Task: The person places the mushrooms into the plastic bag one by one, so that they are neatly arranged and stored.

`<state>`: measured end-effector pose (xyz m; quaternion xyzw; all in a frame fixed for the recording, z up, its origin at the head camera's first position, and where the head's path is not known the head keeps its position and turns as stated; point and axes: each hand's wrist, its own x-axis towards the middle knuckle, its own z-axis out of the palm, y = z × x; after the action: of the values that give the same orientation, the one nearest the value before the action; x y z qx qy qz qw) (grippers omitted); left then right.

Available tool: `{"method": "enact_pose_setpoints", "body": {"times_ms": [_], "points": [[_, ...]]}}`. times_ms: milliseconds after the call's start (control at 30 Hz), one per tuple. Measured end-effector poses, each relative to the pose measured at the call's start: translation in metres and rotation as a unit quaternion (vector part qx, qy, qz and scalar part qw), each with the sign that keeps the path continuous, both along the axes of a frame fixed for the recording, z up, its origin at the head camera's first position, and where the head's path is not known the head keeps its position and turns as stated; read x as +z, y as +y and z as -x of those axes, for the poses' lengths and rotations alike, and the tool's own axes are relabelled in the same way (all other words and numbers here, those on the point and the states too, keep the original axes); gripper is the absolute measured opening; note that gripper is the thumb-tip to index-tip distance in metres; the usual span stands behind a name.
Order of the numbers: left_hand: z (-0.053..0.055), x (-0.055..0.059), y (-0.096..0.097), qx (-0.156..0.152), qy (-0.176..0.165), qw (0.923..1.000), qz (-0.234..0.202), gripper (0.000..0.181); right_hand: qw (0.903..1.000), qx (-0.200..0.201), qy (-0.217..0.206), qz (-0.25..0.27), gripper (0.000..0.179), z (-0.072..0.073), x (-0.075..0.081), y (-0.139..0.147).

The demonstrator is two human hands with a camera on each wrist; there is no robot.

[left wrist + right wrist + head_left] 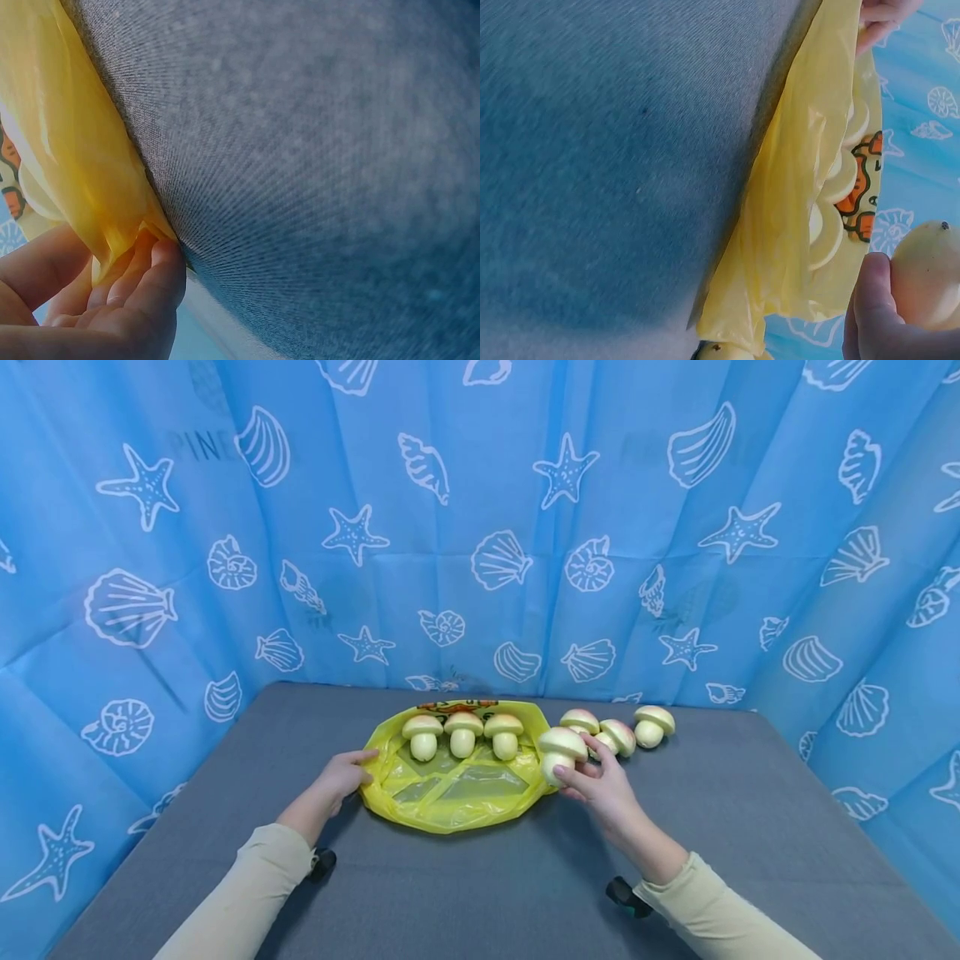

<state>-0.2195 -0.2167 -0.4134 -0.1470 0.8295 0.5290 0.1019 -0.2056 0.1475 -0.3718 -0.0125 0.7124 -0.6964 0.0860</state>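
Observation:
A yellow plastic bag lies on the table with its mouth spread wide. Three toy mushrooms with pale stems and pinkish caps stand in a row inside it. At the bag's left edge my left hand pinches the plastic; the left wrist view shows the thumb and fingers on the bag's rim. My right hand holds another mushroom at the bag's right rim. In the right wrist view only part of this held mushroom shows, beside the thumb.
Right of the bag, behind the right hand, three more mushrooms sit on the grey table, partly overlapping in view. A blue curtain with white shells and starfish hangs behind the table and along its sides.

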Motion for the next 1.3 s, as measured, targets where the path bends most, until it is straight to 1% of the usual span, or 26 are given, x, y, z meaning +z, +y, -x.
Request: {"method": "enact_pose_setpoints", "body": {"times_ms": [300, 600, 833, 1067, 1300], "points": [[0.002, 0.003, 0.001, 0.003, -0.004, 1.0, -0.002, 0.057, 0.9997, 0.009, -0.007, 0.022, 0.074, 0.001, 0.002, -0.013], [0.001, 0.005, 0.0, 0.0, -0.009, 1.0, -0.003, 0.057, 0.9994, 0.015, -0.008, 0.032, 0.072, 0.0, 0.002, -0.026], [0.0, 0.004, 0.0, 0.001, -0.008, 0.9999, -0.006, 0.057, 0.9988, 0.014, -0.017, 0.044, 0.075, 0.0, 0.001, -0.035], [-0.001, 0.003, 0.0, 0.001, -0.007, 1.0, -0.005, 0.058, 0.9985, 0.011, -0.025, 0.048, 0.072, -0.002, 0.0, -0.046], [-0.001, 0.003, 0.001, 0.002, -0.007, 1.0, -0.005, 0.058, 0.9979, 0.014, -0.025, 0.058, 0.071, -0.002, -0.001, -0.055]]}}
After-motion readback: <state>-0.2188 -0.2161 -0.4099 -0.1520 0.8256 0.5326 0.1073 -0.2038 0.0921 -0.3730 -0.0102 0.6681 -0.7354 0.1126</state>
